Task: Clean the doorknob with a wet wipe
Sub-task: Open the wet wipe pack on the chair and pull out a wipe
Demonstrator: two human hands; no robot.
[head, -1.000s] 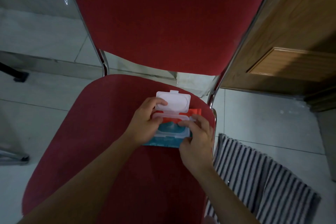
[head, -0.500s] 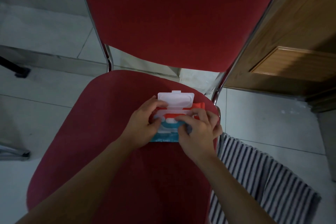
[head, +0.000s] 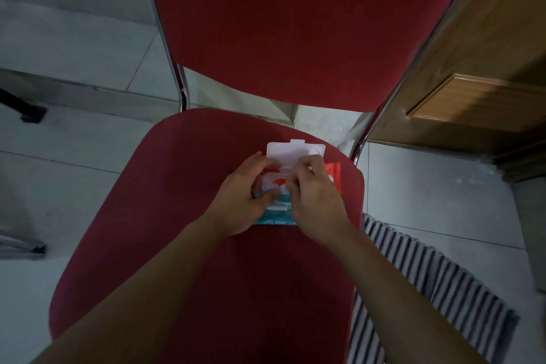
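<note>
A pack of wet wipes (head: 276, 217), orange and teal, lies on the seat of a red chair (head: 183, 216). Its white flip lid (head: 295, 149) stands open at the far side. My left hand (head: 240, 201) grips the pack's left side, thumb on top. My right hand (head: 317, 201) covers the pack's right side, its fingertips pinched at the opening under the lid. What those fingertips hold is hidden. No doorknob is in view.
The chair's red backrest (head: 295, 23) rises just behind the pack, with chrome frame tubes (head: 393, 91) on both sides. A wooden door (head: 478, 77) stands at the right. A striped mat (head: 437, 284) lies on the tiled floor by the chair's right side.
My right hand has moved from the pack's near right edge up over the opening, fingertips now pinched under the lid. The left hand keeps its hold on the pack.
</note>
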